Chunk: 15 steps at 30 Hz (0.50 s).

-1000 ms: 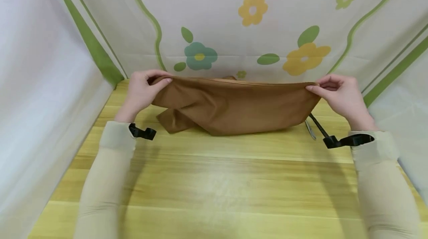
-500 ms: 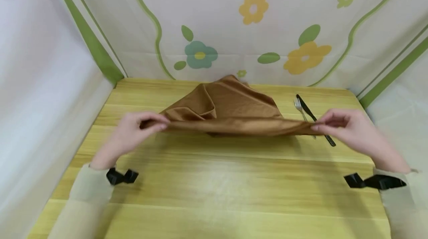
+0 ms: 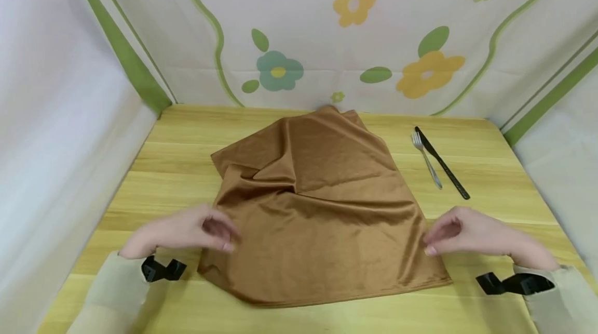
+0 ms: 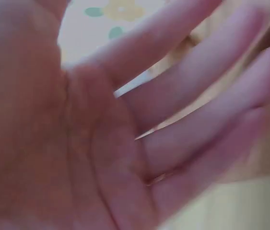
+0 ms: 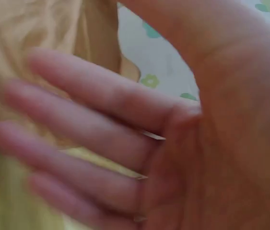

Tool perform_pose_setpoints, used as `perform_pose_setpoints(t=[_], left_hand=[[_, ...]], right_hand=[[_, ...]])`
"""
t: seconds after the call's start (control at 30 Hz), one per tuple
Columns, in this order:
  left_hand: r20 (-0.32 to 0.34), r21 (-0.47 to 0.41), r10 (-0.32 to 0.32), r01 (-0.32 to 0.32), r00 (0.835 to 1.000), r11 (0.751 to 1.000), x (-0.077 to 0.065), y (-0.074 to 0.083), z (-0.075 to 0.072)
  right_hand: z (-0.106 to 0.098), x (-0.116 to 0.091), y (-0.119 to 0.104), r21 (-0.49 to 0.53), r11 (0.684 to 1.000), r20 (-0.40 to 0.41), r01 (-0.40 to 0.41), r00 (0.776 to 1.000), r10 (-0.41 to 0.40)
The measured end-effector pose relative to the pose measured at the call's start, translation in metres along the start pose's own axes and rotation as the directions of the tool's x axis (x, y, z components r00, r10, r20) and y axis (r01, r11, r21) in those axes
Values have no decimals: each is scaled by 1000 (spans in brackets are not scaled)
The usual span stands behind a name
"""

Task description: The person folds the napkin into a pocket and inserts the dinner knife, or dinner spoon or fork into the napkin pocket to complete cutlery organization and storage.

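A brown satiny cloth (image 3: 327, 245) lies spread on the wooden table in the head view, smoother at its near part and rumpled with folds toward the back left. My left hand (image 3: 191, 227) hovers at its left side, fingers loosely bent with nothing between them. At the cloth's right side is my right hand (image 3: 472, 232), likewise relaxed and holding nothing. Both wrist views show straight, slightly spread fingers, with the thumbs mostly cut off; brown fabric (image 5: 24, 28) appears beyond the fingers in the right wrist view.
A fork (image 3: 426, 160) and a black knife (image 3: 442, 163) lie side by side at the back right of the wooden table (image 3: 182, 131). Behind stands a white curtain (image 3: 308, 12) with printed flowers, and white fabric walls flank both sides.
Both hands pulled the cloth's edge toward the near side, laying it down over the table, then let go. The fork and knife came fully into sight.
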<state>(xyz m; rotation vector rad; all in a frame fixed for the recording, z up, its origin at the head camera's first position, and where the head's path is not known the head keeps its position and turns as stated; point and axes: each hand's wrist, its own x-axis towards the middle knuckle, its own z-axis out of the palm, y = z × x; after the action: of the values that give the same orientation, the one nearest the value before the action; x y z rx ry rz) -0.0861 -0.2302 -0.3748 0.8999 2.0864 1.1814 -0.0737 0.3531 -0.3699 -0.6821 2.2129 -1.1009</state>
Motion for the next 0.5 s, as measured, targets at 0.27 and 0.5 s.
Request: perform_pose_setpoints(t=[0.27,0.5], left_hand=[[-369,421,37,132,928,897,58,19,11],[-238,623,-85,220,968,751,93,3,28]], right_hand=[[-4,72,-22,-356,934,-359,-15,926,-122],[4,130,-8,-503,860,-195,82,959,-206]])
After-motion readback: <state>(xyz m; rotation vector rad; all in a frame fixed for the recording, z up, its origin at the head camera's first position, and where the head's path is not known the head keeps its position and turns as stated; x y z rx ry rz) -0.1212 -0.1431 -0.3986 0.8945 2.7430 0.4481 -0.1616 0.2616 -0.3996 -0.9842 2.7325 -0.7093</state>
